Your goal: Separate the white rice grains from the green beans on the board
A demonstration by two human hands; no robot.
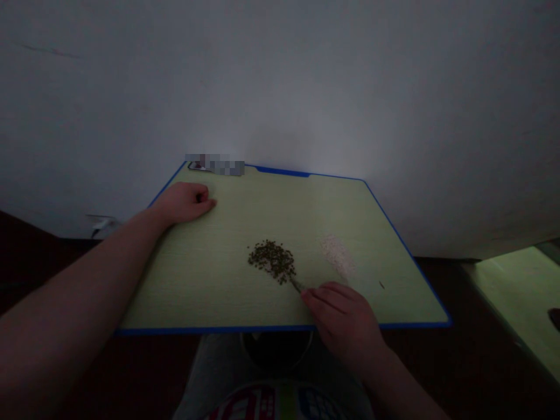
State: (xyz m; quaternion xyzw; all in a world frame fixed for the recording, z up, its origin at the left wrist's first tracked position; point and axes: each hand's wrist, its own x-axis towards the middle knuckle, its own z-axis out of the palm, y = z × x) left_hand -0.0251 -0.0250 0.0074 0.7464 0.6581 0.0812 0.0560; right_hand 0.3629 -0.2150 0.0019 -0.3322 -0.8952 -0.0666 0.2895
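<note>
The one camera sits on the wearer's head, above and behind both sets of fingers, looking forward and steeply down. The right fingers (324,298) are nearer the lens, low and right of the middle; the left fingers (199,189) are farther off, left of the middle. Between them the counter (271,210) runs away from the lens, its near and far edges both in frame. Beyond the fingers, the wall (280,76) faces the lens across the upper part. Nearer than the right fingers, the lap (203,379) and shirt (286,402) meet the bottom edge.
</note>
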